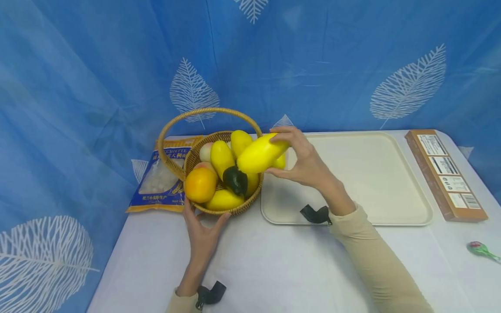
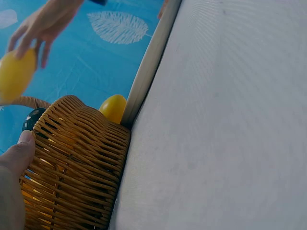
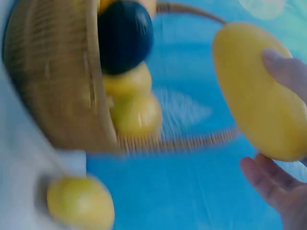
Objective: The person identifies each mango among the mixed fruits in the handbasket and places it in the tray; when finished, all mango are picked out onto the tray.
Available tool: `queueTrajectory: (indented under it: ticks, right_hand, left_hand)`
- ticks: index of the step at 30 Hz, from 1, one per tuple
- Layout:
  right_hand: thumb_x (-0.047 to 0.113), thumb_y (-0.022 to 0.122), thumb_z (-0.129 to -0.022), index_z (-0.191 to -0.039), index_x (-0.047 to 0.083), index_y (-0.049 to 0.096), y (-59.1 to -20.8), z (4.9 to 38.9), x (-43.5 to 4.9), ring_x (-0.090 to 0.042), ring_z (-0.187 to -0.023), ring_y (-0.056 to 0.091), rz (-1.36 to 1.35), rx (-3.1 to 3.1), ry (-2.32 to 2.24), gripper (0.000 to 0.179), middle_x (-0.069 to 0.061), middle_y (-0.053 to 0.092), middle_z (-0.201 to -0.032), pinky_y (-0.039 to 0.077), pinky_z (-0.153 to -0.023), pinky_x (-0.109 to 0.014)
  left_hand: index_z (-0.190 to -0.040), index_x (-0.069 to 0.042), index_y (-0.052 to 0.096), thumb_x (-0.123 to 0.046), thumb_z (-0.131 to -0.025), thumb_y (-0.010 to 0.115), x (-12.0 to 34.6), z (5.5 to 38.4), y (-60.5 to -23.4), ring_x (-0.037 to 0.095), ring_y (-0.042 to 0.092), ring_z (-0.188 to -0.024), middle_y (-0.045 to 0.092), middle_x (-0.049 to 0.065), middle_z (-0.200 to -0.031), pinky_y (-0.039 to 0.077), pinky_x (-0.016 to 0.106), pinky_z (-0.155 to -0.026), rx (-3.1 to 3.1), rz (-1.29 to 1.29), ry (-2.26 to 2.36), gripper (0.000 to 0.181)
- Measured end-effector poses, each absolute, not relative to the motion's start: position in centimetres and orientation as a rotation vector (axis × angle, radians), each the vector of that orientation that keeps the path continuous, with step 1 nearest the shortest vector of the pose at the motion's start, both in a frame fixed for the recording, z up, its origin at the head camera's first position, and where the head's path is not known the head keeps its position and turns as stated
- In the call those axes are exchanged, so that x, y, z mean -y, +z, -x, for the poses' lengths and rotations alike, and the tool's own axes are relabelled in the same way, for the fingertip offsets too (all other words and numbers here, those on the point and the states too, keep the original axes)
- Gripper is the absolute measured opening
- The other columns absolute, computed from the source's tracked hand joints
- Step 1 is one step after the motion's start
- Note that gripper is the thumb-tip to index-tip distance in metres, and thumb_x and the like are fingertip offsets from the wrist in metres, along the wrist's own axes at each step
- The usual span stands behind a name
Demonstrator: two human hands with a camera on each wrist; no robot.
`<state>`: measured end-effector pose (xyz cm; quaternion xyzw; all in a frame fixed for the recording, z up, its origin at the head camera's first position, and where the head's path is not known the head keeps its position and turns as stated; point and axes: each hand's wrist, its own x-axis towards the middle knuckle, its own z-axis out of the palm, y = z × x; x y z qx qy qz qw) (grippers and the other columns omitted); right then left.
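Note:
My right hand (image 1: 303, 161) holds a large yellow mango (image 1: 260, 154) above the right side of a wicker basket (image 1: 250, 202), thumb below it and fingers over the top. At the basket's near side, my left hand (image 1: 201, 232) grips the wall, its thumb (image 2: 21, 151) at the rim in the left wrist view. Inside lie several yellow mangoes (image 1: 221, 157), a dark green avocado (image 1: 235, 180), an orange round fruit (image 1: 200, 185) and pale peach-like fruit (image 1: 205, 152). Another yellow fruit (image 3: 80, 203) lies beside the basket, mostly behind the held mango in the head view.
A beige tray (image 1: 352, 182) lies right of the basket. The basket's tall handle (image 1: 211, 111) arches over its far left side. A blue and yellow pasta bag (image 1: 156, 178) lies at left. Farther right are a long brown box (image 1: 446, 174) and a small green-and-red item (image 1: 479, 248).

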<state>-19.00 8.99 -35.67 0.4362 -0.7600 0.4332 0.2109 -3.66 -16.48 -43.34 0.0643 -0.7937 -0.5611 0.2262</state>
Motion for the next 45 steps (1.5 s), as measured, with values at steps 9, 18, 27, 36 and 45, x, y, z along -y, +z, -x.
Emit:
queueTrajectory:
  ticks: [9,18,27,36,45]
  right_hand:
    - [0.009,0.091,-0.063,-0.120,0.008,0.056,-38.4,20.6,-15.4,-0.023,-0.116,0.052,-1.192,2.480,1.159,0.067,-0.009,0.056,-0.129,0.046,-0.094,-0.034]
    - [0.022,0.088,-0.071,-0.123,0.012,0.055,-42.3,21.4,-15.1,-0.021,-0.114,0.053,-1.312,2.846,1.221,0.062,-0.006,0.055,-0.129,0.049,-0.095,-0.040]
    - [0.036,0.090,-0.067,-0.122,0.014,0.060,-42.5,20.7,-13.7,-0.024,-0.114,0.051,-1.332,2.892,1.284,0.067,-0.007,0.049,-0.127,0.051,-0.096,-0.044]
    - [0.042,0.088,-0.068,-0.127,0.021,0.061,-42.7,20.4,-13.9,-0.024,-0.119,0.050,-1.370,2.895,1.194,0.068,-0.006,0.050,-0.132,0.045,-0.101,-0.047]
    - [0.046,0.085,-0.071,-0.130,0.018,0.060,-41.5,20.0,-14.2,-0.031,-0.129,0.046,-1.333,2.918,1.091,0.070,-0.010,0.048,-0.139,0.038,-0.108,-0.054]
  left_hand:
    - [-0.157,-0.004,0.006,-0.005,-0.077,0.081,16.8,3.6,-43.5,0.034,0.025,-0.140,0.016,0.023,-0.157,0.030,0.054,-0.105,2.192,-0.207,-1.552,0.110]
    - [-0.157,-0.006,0.004,-0.008,-0.078,0.080,16.8,3.1,-43.4,0.033,0.025,-0.141,0.015,0.020,-0.158,0.029,0.052,-0.107,2.212,-0.270,-1.582,0.109]
    - [-0.158,-0.019,0.004,-0.013,-0.077,0.083,17.9,3.8,-46.1,0.029,0.026,-0.141,0.017,0.011,-0.158,0.030,0.050,-0.107,2.221,-0.281,-1.551,0.114]
    - [-0.158,-0.019,0.004,-0.013,-0.077,0.083,17.6,4.0,-45.5,0.029,0.025,-0.142,0.016,0.012,-0.159,0.030,0.051,-0.107,2.225,-0.237,-1.548,0.113]
    - [-0.157,-0.008,0.004,-0.007,-0.078,0.080,16.7,3.8,-43.6,0.035,0.025,-0.141,0.015,0.021,-0.157,0.029,0.057,-0.107,2.212,-0.203,-1.560,0.110]
